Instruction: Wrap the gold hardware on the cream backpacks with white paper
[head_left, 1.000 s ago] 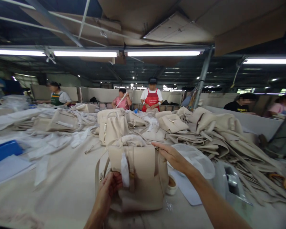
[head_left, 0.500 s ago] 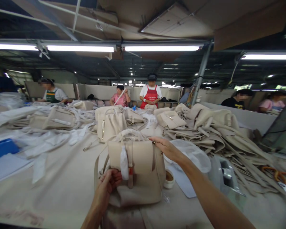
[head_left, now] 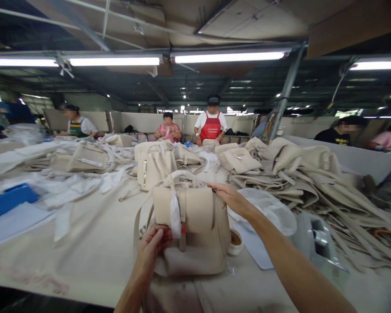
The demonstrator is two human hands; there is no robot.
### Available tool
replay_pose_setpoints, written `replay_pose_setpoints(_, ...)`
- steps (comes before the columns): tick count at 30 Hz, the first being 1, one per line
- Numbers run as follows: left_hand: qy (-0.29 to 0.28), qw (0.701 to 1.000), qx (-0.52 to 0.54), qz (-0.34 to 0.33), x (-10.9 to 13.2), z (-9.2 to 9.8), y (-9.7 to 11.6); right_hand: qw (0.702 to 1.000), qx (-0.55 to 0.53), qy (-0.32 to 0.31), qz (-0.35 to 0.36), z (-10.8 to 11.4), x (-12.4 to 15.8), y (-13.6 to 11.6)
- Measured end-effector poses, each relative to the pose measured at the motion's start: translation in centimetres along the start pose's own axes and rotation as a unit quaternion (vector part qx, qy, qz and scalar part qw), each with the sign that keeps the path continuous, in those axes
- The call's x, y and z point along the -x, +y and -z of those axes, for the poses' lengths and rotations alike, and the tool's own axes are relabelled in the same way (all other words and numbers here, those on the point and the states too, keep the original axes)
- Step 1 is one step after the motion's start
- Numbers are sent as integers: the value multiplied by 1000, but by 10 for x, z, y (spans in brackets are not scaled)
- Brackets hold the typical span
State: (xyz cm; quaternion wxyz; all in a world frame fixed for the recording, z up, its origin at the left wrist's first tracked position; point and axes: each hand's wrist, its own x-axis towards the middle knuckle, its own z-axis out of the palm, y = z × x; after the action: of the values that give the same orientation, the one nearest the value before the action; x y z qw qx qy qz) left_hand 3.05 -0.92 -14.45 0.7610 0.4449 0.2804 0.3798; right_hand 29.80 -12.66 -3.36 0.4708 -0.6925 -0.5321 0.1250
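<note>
While the left hand pinches the backpack front and the right hand rests on top with fingers stretched out, a slipping pinch could tip it onto the tape roll.

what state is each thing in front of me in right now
cream backpack: upright on the table, flap down
white wrap: hanging down the front of the flap
left hand: closed on the flap's lower edge
right hand: open, resting on the backpack's top corner
tape roll: lying flat beside the backpack
</note>
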Motion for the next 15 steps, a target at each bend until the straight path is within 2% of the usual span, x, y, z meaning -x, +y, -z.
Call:
replay_pose_setpoints(7, -22, 999, -24, -18, 0, 3, -5, 1000, -16, -3, 16, -2, 17, -18)
replay_pose_setpoints(12, -23, 995, -42, -84, 6, 3, -3, 998, 6, -35, 48, -12, 57, -47)
replay_pose_setpoints(15, -7, 992, -34, -119, 11, -1, 1, 995, -13, -84, 56, -24, 79, -48)
